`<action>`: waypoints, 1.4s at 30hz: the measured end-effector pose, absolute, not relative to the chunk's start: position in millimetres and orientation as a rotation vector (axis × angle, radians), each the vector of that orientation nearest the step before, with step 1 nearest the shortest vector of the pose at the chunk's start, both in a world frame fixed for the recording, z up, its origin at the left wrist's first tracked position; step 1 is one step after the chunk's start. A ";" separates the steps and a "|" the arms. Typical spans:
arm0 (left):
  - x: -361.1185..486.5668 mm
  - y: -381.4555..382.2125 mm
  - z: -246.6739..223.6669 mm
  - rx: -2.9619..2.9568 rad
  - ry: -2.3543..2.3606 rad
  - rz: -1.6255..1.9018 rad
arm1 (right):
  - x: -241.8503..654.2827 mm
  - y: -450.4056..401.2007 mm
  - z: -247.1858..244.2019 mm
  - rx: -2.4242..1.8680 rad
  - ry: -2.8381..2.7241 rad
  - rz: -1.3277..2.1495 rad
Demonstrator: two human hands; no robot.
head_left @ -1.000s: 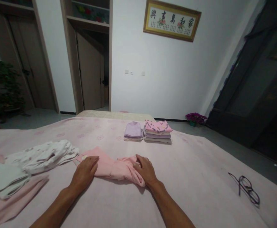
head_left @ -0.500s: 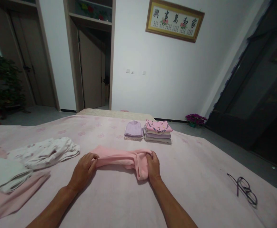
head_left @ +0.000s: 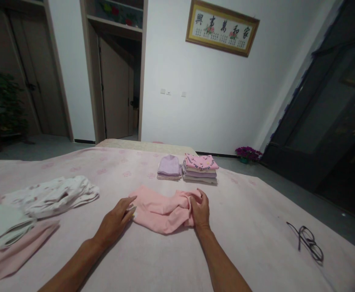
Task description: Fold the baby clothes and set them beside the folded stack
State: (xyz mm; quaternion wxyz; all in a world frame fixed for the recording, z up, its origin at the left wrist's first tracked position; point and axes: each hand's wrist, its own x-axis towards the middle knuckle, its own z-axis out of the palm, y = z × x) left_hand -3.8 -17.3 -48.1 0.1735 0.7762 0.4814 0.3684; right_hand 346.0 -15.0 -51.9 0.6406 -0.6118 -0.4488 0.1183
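Note:
A soft pink garment (head_left: 162, 209) lies loosely bunched on the bedspread in front of me; its exact kind does not show. At its left edge is my left hand (head_left: 116, 219), thumb and fingers apart, the tips touching or just beside the cloth. My right hand (head_left: 201, 211) grips the bunched right end between thumb and fingers. Beyond the garment sit a small folded purple stack (head_left: 169, 167) and a taller pile of folded clothes (head_left: 199, 168) with a pink printed piece on top.
Unfolded clothes lie to the left: a white patterned one (head_left: 56, 196), a pale one (head_left: 4, 225) and a pink one (head_left: 19, 251). Eyeglasses (head_left: 309, 243) rest on the pink bedspread (head_left: 250, 243) at the right. A wall and doors stand beyond the bed.
The pink garment went from stretched narrow between both hands to wider and slack on the bed. My left hand's fingers have opened from their grip; my right hand keeps hold.

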 end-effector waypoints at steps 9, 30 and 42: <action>11.5 -28.2 -36.3 2.377 1.351 0.793 | 351.7 -21.7 -42.5 -1.579 -1.138 -0.111; -49.4 -4.8 -39.5 2.261 2.013 0.947 | 341.4 -31.3 13.1 -1.065 -0.880 0.697; -46.9 -5.2 -33.7 1.997 2.058 0.949 | 307.7 -27.2 6.3 -1.244 -1.163 0.996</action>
